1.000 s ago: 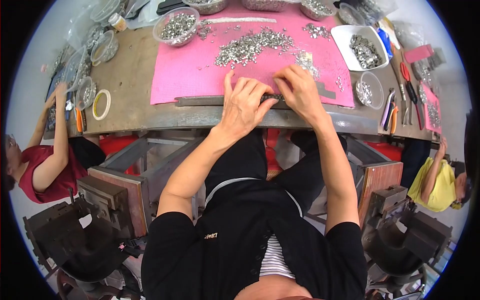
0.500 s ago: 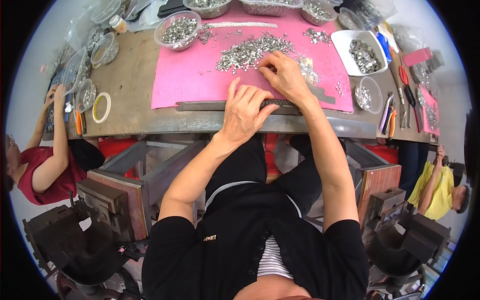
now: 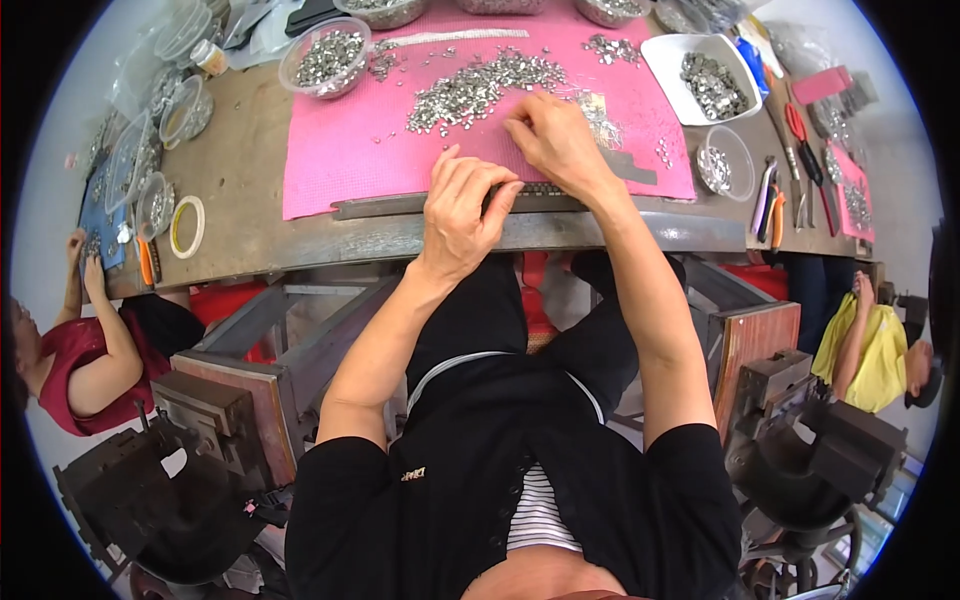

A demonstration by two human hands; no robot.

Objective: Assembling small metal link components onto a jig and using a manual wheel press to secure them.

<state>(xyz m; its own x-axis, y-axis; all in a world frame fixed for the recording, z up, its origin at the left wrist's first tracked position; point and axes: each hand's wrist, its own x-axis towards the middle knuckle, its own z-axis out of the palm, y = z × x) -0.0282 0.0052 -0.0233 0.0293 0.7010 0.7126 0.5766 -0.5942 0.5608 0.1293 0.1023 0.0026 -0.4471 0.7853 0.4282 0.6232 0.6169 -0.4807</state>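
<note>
My left hand (image 3: 462, 208) lies over a long dark metal bar (image 3: 385, 209) at the front of a pink mat (image 3: 335, 165). Its fingers are bent toward the thumb at the bar; whatever they grip is hidden. A row of small dark and silvery pieces (image 3: 545, 189) shows on the bar, right of that thumb. Close by, my right hand (image 3: 556, 142) hovers above the mat, fingers curled into a pinch whose contents I cannot make out. Just beyond it spreads a pile of small shiny metal pieces (image 3: 480, 92). Thin silvery pins (image 3: 600, 122) lie right of this hand.
Metal pieces fill a round plastic tub (image 3: 328, 58), a white tray (image 3: 655, 58) and a small clear cup (image 3: 725, 165). Pliers (image 3: 777, 215) and a red-handled tool (image 3: 796, 122) lie at right. A tape roll (image 3: 187, 226) lies left. Other people sit on both sides.
The view has shifted, so the bench appears higher and further left. My right hand has drawn slightly away from the pile. The left hand stays at the bar.
</note>
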